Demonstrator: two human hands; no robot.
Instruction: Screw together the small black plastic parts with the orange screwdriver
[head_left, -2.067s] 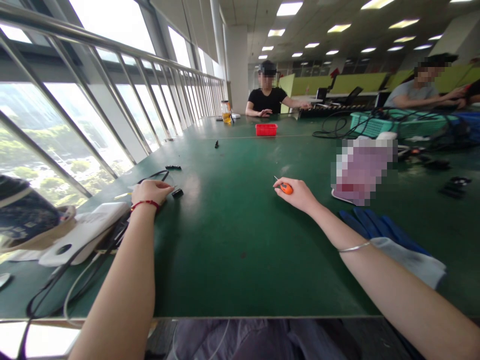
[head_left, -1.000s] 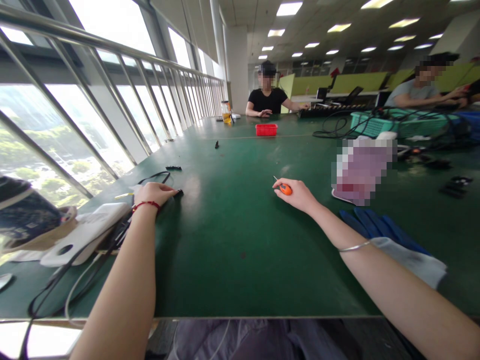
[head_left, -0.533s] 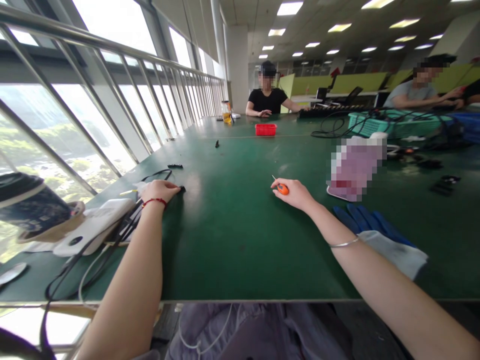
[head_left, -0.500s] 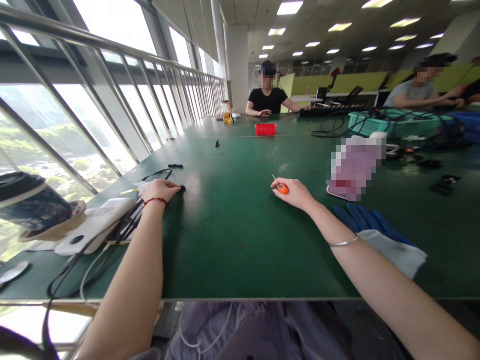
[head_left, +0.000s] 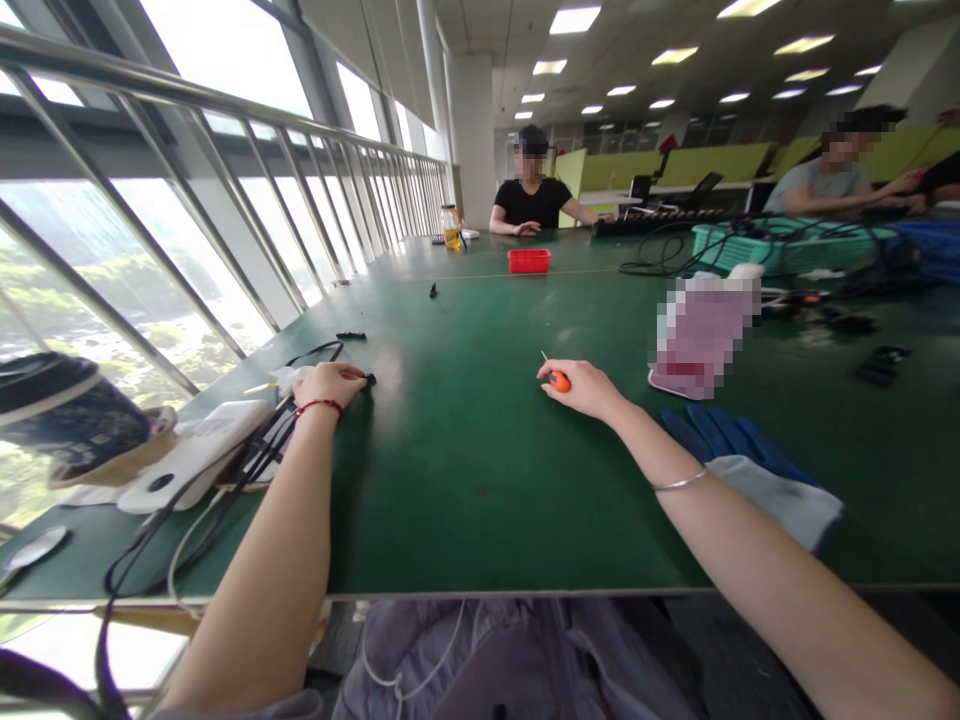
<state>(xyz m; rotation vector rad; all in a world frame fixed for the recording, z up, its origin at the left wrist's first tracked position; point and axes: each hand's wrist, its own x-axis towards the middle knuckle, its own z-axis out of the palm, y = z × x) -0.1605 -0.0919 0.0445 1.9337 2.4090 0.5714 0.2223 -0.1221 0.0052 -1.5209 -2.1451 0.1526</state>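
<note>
My left hand (head_left: 330, 382) pinches a small black block-like part (head_left: 370, 380) at the left side of the green table (head_left: 465, 450). The part's exact kind is too small to tell, and my fingers cover some of it. My right hand (head_left: 579, 387) is closed round the orange handle of a screwdriver (head_left: 559, 381), whose thin shaft points up and away. Just beyond my left hand lie another black strip-like part (head_left: 351, 336) and a black cable (head_left: 319, 349). Farther off sits a tiny black piece (head_left: 433, 291).
Blue-and-grey gloves (head_left: 750, 460) and a pixelated pink item (head_left: 701, 340) lie right. At left are a cup (head_left: 67, 410), a white device (head_left: 196, 455) and cables. A red basket (head_left: 529, 261), a teal basket (head_left: 795, 247) and two people are farther back.
My left hand has reached slightly right and taken hold of the small black part that lay beside its fingertips. My right hand keeps the screwdriver almost still. The view has shifted a little.
</note>
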